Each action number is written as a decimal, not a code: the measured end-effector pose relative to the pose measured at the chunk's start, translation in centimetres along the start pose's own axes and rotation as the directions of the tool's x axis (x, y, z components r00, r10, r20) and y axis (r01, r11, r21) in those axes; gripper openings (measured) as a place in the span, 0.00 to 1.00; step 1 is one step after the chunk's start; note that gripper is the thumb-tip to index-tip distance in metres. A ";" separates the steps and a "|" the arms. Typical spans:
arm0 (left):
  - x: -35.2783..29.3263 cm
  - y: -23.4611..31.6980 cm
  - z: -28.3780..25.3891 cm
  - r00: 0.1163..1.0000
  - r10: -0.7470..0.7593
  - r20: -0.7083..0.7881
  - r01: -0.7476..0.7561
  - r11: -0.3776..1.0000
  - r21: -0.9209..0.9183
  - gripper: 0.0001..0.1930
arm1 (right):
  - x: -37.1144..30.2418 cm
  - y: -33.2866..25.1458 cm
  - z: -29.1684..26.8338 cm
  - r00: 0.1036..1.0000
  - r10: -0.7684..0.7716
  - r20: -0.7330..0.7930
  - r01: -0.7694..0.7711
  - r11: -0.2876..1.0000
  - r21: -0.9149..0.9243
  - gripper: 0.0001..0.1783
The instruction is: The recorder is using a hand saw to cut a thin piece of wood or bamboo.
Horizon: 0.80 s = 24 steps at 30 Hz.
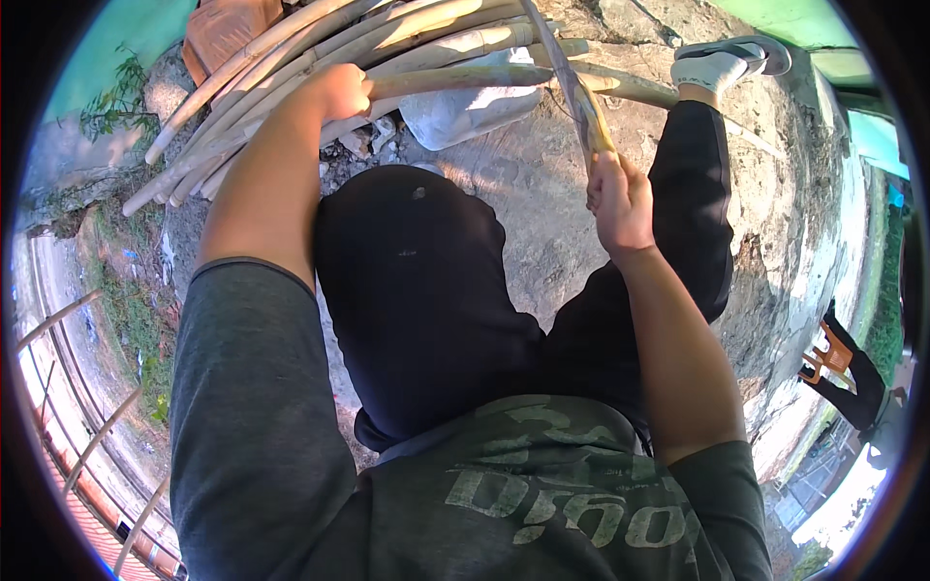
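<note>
A: Progress?

B: Pole [455, 80], one, top centre of frame: in hand, no cut discernible; judged mid-handling. Pile of poles [412, 31], upper left to top centre: apparently whole, judged remaining. Finished pieces: cannot be told apart.

A: Left grip?

B: Left hand [339, 92], upper left: closed round the pole, no gap showing.

A: Right grip?

B: Right hand [620, 203], right of upper centre: fist closed on one long narrow piece [581, 107], grey and yellow, slanting to the top edge. Blade or cane: cannot tell. Contact with pole: uncertain.
</note>
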<state>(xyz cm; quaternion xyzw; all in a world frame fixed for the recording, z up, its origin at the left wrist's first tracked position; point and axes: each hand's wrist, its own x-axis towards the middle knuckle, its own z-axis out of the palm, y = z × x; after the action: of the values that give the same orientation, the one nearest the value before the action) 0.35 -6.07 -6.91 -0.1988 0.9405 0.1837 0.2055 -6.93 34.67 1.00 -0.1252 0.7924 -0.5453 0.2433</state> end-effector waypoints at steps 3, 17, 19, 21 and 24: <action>-1.9 -0.2 -0.7 0.992 -0.109 0.068 0.114 0.990 -0.083 0.18 | -4.2 -1.3 -2.5 0.995 0.068 0.075 -0.083 0.971 0.226 0.22; -1.6 -0.5 -1.1 0.982 -0.161 0.100 0.168 0.984 -0.063 0.16 | -5.9 -0.5 -1.1 0.997 0.031 0.070 -0.046 0.974 0.223 0.23; -2.3 0.2 -1.7 0.983 -0.157 0.097 0.163 0.985 -0.051 0.16 | -10.3 -0.8 -1.4 0.998 0.052 0.045 -0.059 0.982 0.180 0.24; -2.8 0.5 -2.0 0.982 -0.161 0.097 0.164 0.986 -0.028 0.16 | -9.1 -0.6 -1.1 0.999 0.033 0.019 -0.037 0.968 0.246 0.23; -2.1 1.7 -1.5 0.988 -0.130 0.084 0.133 0.990 -0.040 0.16 | -3.3 0.6 1.0 1.000 -0.011 0.007 0.010 0.991 0.135 0.21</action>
<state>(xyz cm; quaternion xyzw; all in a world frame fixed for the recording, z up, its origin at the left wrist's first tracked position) 0.88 -4.61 -4.26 -0.2574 0.9117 0.1992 0.2507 -3.56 35.64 0.99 -0.1148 0.7522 -0.5982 0.2513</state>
